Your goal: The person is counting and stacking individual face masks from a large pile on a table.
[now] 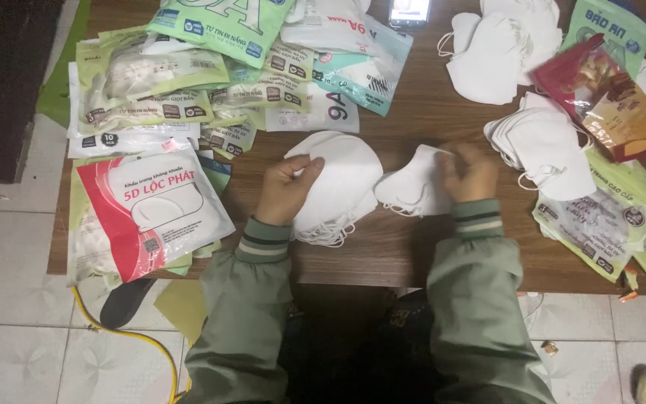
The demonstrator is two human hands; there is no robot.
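Hands [285, 188] [471, 173] on soft white folded masks [342, 179], wooden table [420, 120]

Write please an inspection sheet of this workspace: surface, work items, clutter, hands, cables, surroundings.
Surface: wooden table, mostly covered.
Work items: white mask stack under left hand; single mask under right hand.
Clutter: mask packets at left; loose masks and snack bag at right; phone at far edge.
Hands: left hand grips the stack's edge; right hand pinches the mask.
Cables: yellow cable on floor.
Surroundings: tiled floor; dark slipper under the table.
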